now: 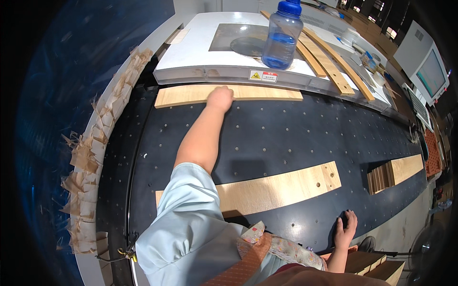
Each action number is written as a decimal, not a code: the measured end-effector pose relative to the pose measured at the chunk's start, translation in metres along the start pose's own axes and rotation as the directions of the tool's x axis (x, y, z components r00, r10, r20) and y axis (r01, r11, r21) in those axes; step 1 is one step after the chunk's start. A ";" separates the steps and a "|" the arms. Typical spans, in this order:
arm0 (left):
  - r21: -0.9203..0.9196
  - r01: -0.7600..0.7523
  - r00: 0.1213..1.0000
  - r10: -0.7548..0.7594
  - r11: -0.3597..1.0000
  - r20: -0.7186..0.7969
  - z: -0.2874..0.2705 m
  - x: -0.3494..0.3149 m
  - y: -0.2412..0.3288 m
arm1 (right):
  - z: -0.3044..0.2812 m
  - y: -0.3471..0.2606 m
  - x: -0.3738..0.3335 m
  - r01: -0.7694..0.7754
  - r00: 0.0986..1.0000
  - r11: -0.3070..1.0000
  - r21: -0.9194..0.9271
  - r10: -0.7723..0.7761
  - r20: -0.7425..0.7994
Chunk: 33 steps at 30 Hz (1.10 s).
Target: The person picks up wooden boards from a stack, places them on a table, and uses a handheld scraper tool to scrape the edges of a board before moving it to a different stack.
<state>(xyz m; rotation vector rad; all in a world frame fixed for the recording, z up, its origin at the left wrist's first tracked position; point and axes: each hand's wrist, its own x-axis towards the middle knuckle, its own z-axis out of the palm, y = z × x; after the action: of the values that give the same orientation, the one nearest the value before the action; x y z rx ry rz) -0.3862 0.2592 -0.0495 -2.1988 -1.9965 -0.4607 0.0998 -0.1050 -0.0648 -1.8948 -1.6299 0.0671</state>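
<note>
Stretched far forward, my left hand [221,99] is closed on the near edge of a long light wooden board [183,97]. This board lies along the foot of the white machine bed. My right hand [346,229] rests at the near edge of the dark table, its fingers apart and holding nothing. Between the hands a second wooden board [272,191], with holes at its right end, lies at a slant. My left sleeve and body hide part of that board.
The dark table [267,136] is studded with small round dots. A stack of boards [405,170] sits at its right. On the white machine [205,38] stand a blue water bottle [281,43] and several wooden strips [329,66]. A monitor [424,66] and keyboard [419,107] are far right.
</note>
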 end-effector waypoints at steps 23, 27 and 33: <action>0.164 0.096 0.994 -0.103 0.982 0.033 -0.002 0.015 -0.077 | -0.004 -0.014 0.009 0.018 0.995 0.995 -0.097 -0.027 -0.099; 0.168 -0.007 1.000 0.006 0.986 0.003 0.000 0.014 -0.071 | -0.010 -0.014 0.001 -0.046 0.995 0.994 -0.099 0.038 -0.088; 0.202 0.017 1.000 -0.020 0.979 0.014 0.002 0.011 -0.076 | -0.007 -0.016 -0.003 -0.057 0.996 0.994 -0.096 0.049 -0.081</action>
<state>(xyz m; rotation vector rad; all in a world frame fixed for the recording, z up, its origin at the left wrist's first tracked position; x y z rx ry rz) -0.4599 0.2791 -0.0558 -2.0695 -1.9762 -0.2301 0.0884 -0.1098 -0.0523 -1.9899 -1.5561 -0.0658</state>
